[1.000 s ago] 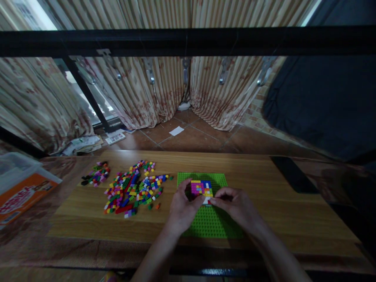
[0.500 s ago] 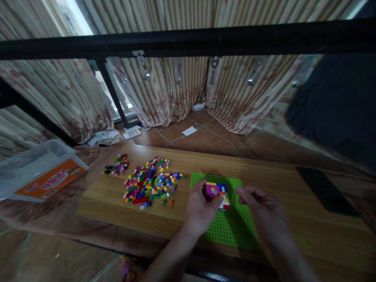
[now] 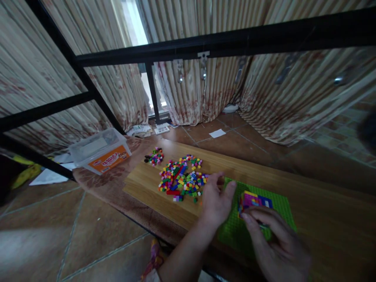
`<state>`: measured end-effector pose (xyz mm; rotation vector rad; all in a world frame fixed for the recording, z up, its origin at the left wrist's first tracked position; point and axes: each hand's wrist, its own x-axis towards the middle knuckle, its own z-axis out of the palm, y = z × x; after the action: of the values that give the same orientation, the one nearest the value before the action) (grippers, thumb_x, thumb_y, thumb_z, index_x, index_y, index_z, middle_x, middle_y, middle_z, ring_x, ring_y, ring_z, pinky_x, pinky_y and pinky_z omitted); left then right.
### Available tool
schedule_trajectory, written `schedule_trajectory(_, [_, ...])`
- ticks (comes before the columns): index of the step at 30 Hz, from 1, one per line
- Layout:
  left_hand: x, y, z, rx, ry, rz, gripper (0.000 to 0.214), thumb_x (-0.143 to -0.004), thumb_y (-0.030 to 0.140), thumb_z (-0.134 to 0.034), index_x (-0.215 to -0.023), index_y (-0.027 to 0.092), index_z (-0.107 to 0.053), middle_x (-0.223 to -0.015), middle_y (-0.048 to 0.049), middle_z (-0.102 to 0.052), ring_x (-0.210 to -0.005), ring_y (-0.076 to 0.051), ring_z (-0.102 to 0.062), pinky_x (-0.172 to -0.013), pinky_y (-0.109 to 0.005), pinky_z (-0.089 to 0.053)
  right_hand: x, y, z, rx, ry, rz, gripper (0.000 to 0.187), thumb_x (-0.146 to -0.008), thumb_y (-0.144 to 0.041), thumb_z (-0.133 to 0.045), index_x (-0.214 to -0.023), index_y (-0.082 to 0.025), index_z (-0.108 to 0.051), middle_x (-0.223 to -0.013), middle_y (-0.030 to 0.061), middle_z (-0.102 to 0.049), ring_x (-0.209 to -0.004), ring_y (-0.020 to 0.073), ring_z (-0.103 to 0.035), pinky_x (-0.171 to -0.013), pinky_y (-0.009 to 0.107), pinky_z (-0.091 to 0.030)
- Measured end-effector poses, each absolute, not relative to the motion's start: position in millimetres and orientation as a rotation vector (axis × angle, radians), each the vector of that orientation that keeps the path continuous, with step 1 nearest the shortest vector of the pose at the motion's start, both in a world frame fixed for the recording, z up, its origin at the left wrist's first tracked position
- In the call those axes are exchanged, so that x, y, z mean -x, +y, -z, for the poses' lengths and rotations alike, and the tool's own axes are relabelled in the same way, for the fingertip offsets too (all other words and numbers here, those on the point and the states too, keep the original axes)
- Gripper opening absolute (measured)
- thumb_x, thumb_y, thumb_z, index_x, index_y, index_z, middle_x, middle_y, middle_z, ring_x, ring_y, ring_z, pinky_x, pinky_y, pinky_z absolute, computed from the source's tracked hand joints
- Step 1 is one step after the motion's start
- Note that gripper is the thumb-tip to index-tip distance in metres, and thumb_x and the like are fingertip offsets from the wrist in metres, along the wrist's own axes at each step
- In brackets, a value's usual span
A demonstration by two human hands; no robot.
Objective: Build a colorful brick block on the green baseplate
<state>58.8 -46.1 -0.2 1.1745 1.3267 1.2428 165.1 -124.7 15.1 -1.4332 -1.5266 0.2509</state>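
A small block built of multicoloured toy bricks (image 3: 253, 199) stands on the green baseplate (image 3: 282, 201), towards its left half. My right hand (image 3: 277, 237) is closed on the near side of this brick block, thumb at its front left corner; the fingers cover part of it. My left hand (image 3: 217, 201) is off the block, over the baseplate's left edge, with thumb and fingers apart and nothing seen in it. Close to its fingertips lies a spread of loose bricks (image 3: 182, 178) on the wooden table (image 3: 147, 182).
A smaller pile of pieces (image 3: 154, 156) lies near the table's far left end. Past that end, a clear plastic box (image 3: 100, 150) with an orange label rests on the rug. A dark metal rail (image 3: 235, 43) runs across in front of curtains (image 3: 188, 94).
The view has swung left. My left hand has let go of the brick block and moved left towards the loose bricks. My right hand has come in from the right onto the block.
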Motion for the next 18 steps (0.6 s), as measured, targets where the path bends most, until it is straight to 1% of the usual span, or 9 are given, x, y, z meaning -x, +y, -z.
schedule_trajectory(4, [-45,-36,-3,-1.036,1.308,-1.296,0.030,-0.081,0.027,-0.061,-0.109,0.016,-0.061,-0.096,-0.0067,-0.069,-0.084,-0.017,-0.065,-0.076,-0.028,-0.052,-152,-119,-9,1.339,-1.662,-0.241,0.006,-0.087,-0.026,-0.058,-0.083,-0.027,-0.062,-0.080,0.0019,-0.068,-0.074,0.0167,-0.065,-0.071,0.028,-0.050])
schedule_trajectory(7, [-40,-35,-7,-0.995,1.316,-1.301,0.027,-0.080,0.024,-0.061,-0.106,0.015,-0.061,-0.087,-0.0052,-0.069,-0.079,-0.016,-0.064,-0.074,-0.028,-0.052,-145,-116,-3,1.313,-1.711,-0.287,0.006,-0.088,-0.024,-0.057,-0.084,-0.026,-0.061,-0.080,0.0017,-0.067,-0.074,0.0156,-0.065,-0.070,0.026,-0.049])
schedule_trajectory(12, [-34,-35,-8,-0.997,1.336,-1.387,0.027,-0.080,0.025,-0.061,-0.105,0.014,-0.063,-0.094,-0.0076,-0.068,-0.083,-0.017,-0.063,-0.077,-0.029,-0.050,-129,-113,14,1.291,-1.859,-0.427,0.014,-0.088,-0.021,-0.050,-0.084,-0.025,-0.063,-0.081,0.0025,-0.067,-0.074,0.0160,-0.066,-0.066,0.025,-0.051])
schedule_trajectory(15, [-32,-38,-10,-1.016,1.368,-1.443,0.028,-0.082,0.027,-0.060,-0.107,0.015,-0.063,-0.096,-0.0078,-0.068,-0.083,-0.017,-0.062,-0.077,-0.029,-0.050,-116,-111,31,1.257,-1.891,-0.423,0.021,-0.083,-0.016,-0.048,-0.084,-0.025,-0.066,-0.080,0.0043,-0.068,-0.075,0.0191,-0.066,-0.065,0.028,-0.053])
schedule_trajectory(18, [-30,-44,-16,-1.112,1.357,-1.460,0.025,-0.085,0.027,-0.058,-0.107,0.017,-0.065,-0.095,-0.0071,-0.068,-0.083,-0.017,-0.062,-0.077,-0.029,-0.050,-101,-105,47,1.240,-1.869,-0.501,0.023,-0.077,-0.018,-0.053,-0.090,-0.025,-0.070,-0.082,0.0067,-0.070,-0.077,0.0237,-0.066,-0.067,0.034,-0.054])
